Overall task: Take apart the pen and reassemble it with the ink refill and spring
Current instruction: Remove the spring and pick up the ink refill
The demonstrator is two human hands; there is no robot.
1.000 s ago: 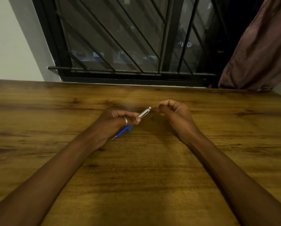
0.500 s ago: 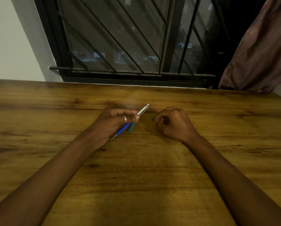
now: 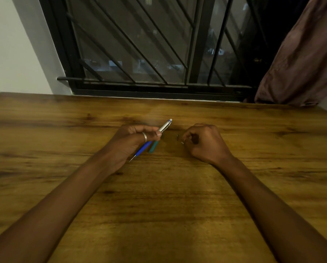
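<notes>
Pen [image 3: 149,143] stayed pinched in the left hand [image 3: 132,141], blue grip and refill tip nearest, silver barrel pointing away, a teal piece [image 3: 153,147] beside it. Right hand [image 3: 202,142] had lowered onto the bench [image 3: 159,205], fingers curled by a small dark part [image 3: 177,137]; contents unclear. Beyond stood a barred window [image 3: 149,54] and a curtain [image 3: 301,59].

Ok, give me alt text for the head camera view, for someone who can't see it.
A person's left hand holds a partly disassembled pen, silver upper barrel up and blue ink refill pointing down, over a wooden table. The right hand rests curled on the table beside a tiny dark part, perhaps the spring. A teal piece lies beneath the left hand.
</notes>
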